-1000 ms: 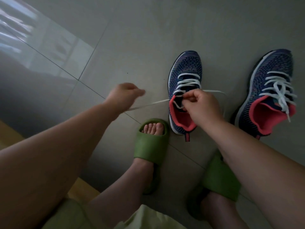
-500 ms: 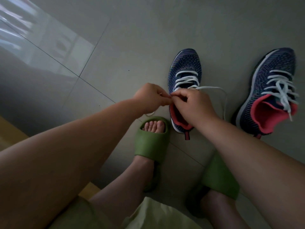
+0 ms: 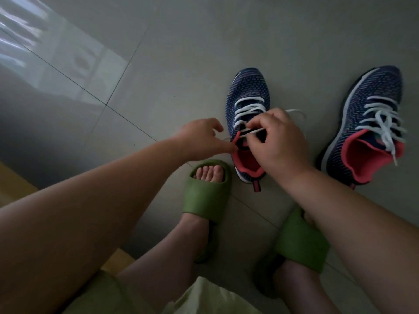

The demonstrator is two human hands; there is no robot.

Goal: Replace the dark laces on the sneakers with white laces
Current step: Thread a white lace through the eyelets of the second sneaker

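Two navy knit sneakers with pink lining stand on the floor. The nearer sneaker (image 3: 248,91) carries a white lace (image 3: 250,108) through its lower eyelets. My right hand (image 3: 275,143) covers its tongue and pinches a strand of that lace near the top eyelets. My left hand (image 3: 199,139) sits just left of the shoe's collar with fingers spread, one fingertip against the pink rim; a lace end passes beside it. The far sneaker (image 3: 371,91) at the right is laced in white, with loose ends (image 3: 392,146) hanging over its collar.
My feet wear green slides: one (image 3: 207,196) just below the nearer sneaker, the other (image 3: 299,243) under my right forearm. Grey floor tiles (image 3: 181,53) stretch away at the back and left. A yellowish edge (image 3: 13,189) shows at the lower left.
My left hand pulled the lace out to the left, came in to meet my right hand at the shoe, and has now opened and drawn slightly left. My right hand stays on the lace.
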